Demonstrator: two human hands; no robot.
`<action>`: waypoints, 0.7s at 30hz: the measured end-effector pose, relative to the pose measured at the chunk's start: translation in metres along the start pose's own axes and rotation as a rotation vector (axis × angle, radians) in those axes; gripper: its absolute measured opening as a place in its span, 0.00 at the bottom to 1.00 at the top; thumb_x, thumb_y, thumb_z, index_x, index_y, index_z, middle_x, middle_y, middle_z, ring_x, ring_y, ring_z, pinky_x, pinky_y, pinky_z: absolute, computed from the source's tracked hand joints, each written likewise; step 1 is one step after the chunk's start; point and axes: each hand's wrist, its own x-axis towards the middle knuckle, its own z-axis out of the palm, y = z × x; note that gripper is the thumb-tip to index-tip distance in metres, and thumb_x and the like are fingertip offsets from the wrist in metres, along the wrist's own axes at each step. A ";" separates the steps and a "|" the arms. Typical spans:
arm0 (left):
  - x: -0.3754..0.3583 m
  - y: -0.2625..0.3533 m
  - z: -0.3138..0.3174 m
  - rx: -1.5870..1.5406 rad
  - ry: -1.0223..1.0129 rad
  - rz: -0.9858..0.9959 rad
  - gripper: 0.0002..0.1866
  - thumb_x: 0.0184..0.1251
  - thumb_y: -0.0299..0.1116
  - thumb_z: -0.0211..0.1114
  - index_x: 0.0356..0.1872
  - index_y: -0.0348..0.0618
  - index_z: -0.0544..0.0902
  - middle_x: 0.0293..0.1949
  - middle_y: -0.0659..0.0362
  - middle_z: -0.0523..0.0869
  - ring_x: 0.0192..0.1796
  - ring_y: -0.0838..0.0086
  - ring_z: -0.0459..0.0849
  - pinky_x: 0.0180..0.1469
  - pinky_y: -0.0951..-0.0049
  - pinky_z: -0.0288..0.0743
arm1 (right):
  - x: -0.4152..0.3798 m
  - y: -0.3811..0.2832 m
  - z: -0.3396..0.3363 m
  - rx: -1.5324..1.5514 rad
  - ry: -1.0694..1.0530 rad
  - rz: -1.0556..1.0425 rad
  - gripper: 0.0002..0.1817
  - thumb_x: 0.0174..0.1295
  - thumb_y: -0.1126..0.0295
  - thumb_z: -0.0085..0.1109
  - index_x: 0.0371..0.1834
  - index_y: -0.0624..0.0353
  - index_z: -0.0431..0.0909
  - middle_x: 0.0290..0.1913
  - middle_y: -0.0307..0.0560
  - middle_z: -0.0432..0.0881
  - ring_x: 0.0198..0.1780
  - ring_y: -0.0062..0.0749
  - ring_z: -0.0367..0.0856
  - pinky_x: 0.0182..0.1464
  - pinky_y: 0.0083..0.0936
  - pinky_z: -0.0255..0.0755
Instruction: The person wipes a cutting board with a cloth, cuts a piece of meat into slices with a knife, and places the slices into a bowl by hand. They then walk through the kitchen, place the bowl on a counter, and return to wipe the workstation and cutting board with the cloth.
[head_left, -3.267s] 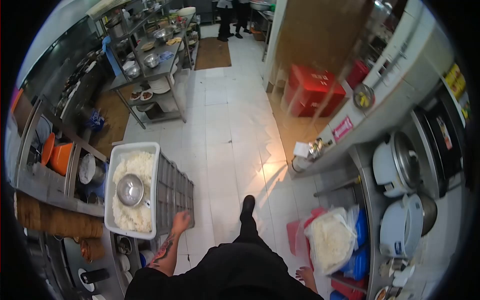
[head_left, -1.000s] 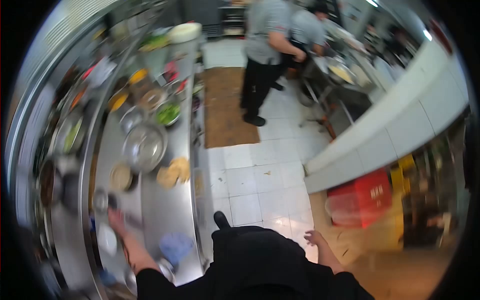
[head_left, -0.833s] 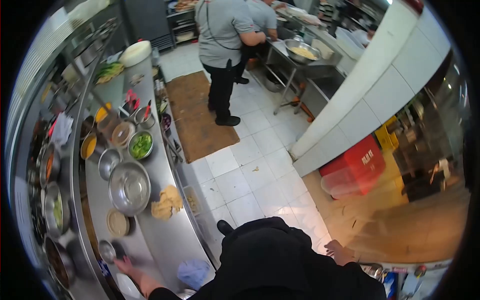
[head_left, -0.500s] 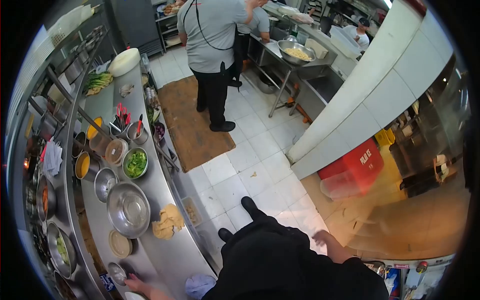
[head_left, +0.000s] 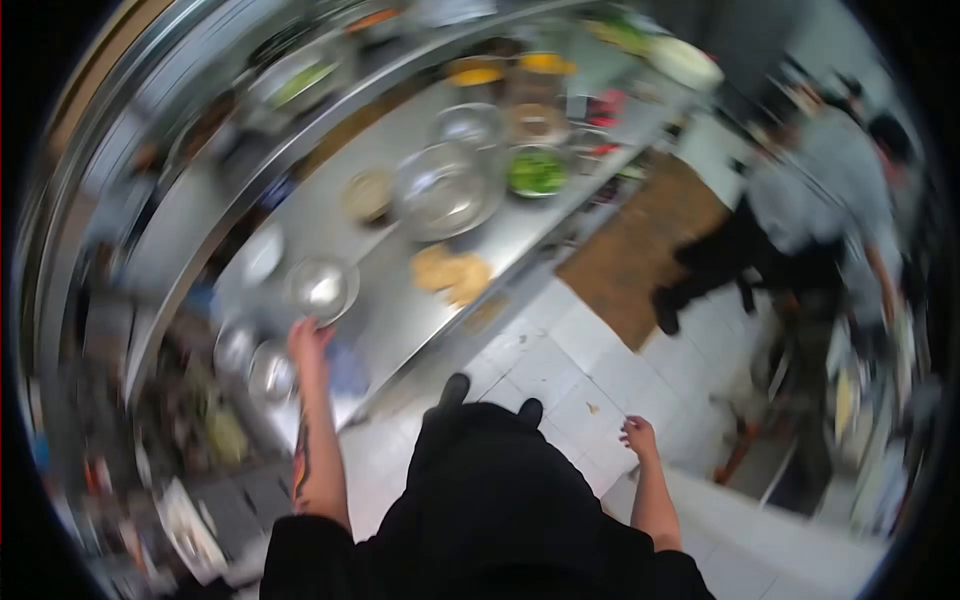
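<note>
At the near edge of a small metal bowl (head_left: 322, 289) is my left hand (head_left: 310, 338), its fingers closed on the rim. The bowl is over the steel counter (head_left: 385, 313); whether it touches the surface is unclear. My right hand (head_left: 637, 435) hangs over the white floor tiles, away from the counter, with its fingers curled and nothing visible in them. Beyond the small bowl are a large metal bowl (head_left: 447, 192), a round lidded tub (head_left: 368, 195) and a tan piece of dough (head_left: 452, 275). A white bowl (head_left: 262, 252) lies to the left.
Chopped greens fill a bowl (head_left: 538, 171) farther along the counter. A steel shelf (head_left: 235, 212) runs above it. Two people in grey shirts (head_left: 805, 190) stand at the right, near a brown floor mat (head_left: 645, 250). More metal bowls (head_left: 272, 370) are at the lower left.
The view has swung toward the counter. My left hand has lifted or shifted the small bowl from beside the round tub toward me. My right hand is now farther forward, over the tiles.
</note>
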 end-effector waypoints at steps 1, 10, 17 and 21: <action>-0.046 0.026 0.011 -0.097 0.049 0.001 0.06 0.77 0.33 0.68 0.45 0.43 0.83 0.37 0.59 0.88 0.40 0.72 0.89 0.45 0.63 0.90 | 0.013 -0.009 -0.009 -0.062 -0.048 -0.008 0.19 0.75 0.62 0.64 0.64 0.56 0.81 0.43 0.49 0.91 0.31 0.35 0.91 0.28 0.34 0.81; -0.172 0.088 -0.078 -0.196 0.268 0.116 0.10 0.78 0.32 0.68 0.35 0.48 0.77 0.33 0.61 0.86 0.34 0.75 0.88 0.44 0.67 0.90 | 0.078 -0.063 0.007 -0.394 -0.326 0.089 0.17 0.76 0.62 0.61 0.63 0.55 0.80 0.44 0.51 0.90 0.32 0.37 0.91 0.30 0.37 0.83; -0.162 0.125 -0.140 -0.221 0.379 0.212 0.08 0.81 0.35 0.67 0.44 0.45 0.77 0.42 0.58 0.86 0.44 0.67 0.91 0.45 0.64 0.90 | 0.045 -0.073 0.066 -0.307 -0.393 -0.017 0.21 0.77 0.60 0.62 0.67 0.56 0.78 0.49 0.53 0.91 0.36 0.38 0.92 0.35 0.37 0.84; -0.179 0.023 -0.112 -0.126 0.171 -0.078 0.19 0.81 0.42 0.68 0.63 0.46 0.74 0.58 0.57 0.81 0.56 0.64 0.89 0.44 0.64 0.89 | 0.017 -0.035 0.075 -0.261 -0.354 0.038 0.22 0.76 0.60 0.62 0.68 0.57 0.77 0.48 0.54 0.90 0.36 0.40 0.92 0.34 0.38 0.84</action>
